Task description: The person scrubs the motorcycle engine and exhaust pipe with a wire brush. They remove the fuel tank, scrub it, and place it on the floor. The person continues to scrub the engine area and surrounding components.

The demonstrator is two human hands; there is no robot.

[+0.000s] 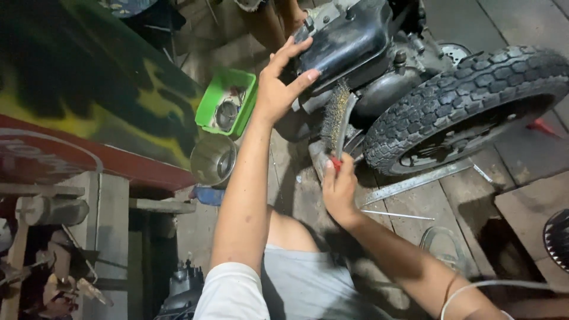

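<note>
My left hand (278, 83) reached up with the arm nearly straight, fingers spread open, the palm and fingertips resting against the dark, grimy engine casing (347, 38) of a motorcycle lying low over the wooden floor (521, 154). My right hand (339, 189) was lower, forearm angled in from the right, fist closed around the red handle of a wire brush (335, 115). The brush stood upright, its bristles against the underside of the casing, as far as the dim light showed. A knobbly tyre (468, 101) sat just right of the brush. A green plastic tray (228, 102) and a metal cup (214, 159) lay left of my forearm.
</note>
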